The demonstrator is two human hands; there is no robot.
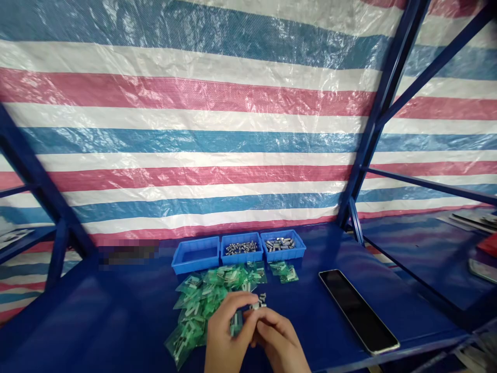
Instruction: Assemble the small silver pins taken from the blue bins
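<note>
My left hand (229, 329) and my right hand (277, 339) meet at the front middle of the table, their fingers curled and fingertips together. Whatever they pinch is mostly hidden; a small pale bit shows at the fingertips and I cannot tell its kind. Just beyond the fingers lie a few small loose metal pieces (263, 298). Left of my hands spreads a heap of small green-tinted clear plastic bags (202, 300) with small parts inside. Two similar bags (285, 271) rest apart, farther right.
Three blue plastic bins stand in a row behind the bags: an empty left bin (196, 254), a middle bin (243, 257) and a right bin (285, 254) with metal parts. A black-screened phone (357, 311) lies at right. Blue metal posts (373, 134) frame the blue table (128, 311) before striped sheeting (202, 140).
</note>
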